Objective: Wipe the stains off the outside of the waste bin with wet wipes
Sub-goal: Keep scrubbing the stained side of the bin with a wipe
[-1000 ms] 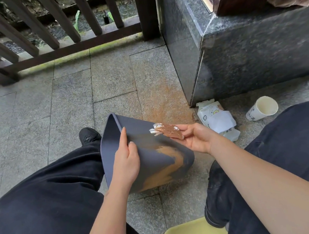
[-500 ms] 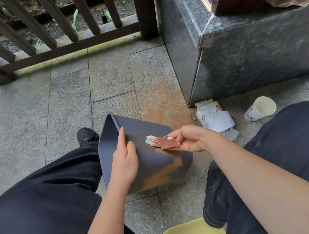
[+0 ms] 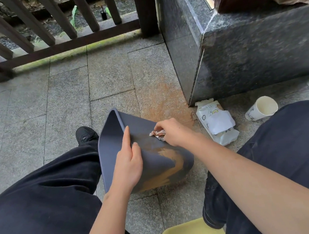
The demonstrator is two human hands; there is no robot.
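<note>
A dark blue waste bin (image 3: pixel 141 128) lies tilted on its side on the paving between my legs, its mouth facing left. An orange-brown stain (image 3: pixel 173 161) streaks the bin's outer wall near the base. My left hand (image 3: pixel 128 162) grips the bin's side, thumb along the rim edge. My right hand (image 3: pixel 171 132) holds a crumpled, brown-soiled wet wipe (image 3: pixel 157 134) and presses it on the bin's wall above the stain.
A pack of wet wipes (image 3: pixel 217 123) lies on the floor right of the bin, a paper cup (image 3: pixel 262 107) on its side beyond it. A dark granite block (image 3: pixel 246 55) stands behind. A wooden railing (image 3: pixel 62 37) runs along the back. A yellow stool edge (image 3: pixel 191 231) shows below.
My right hand turned palm-down and brought the wipe from held above the bin down onto its wall. The left hand kept its grip on the bin.
</note>
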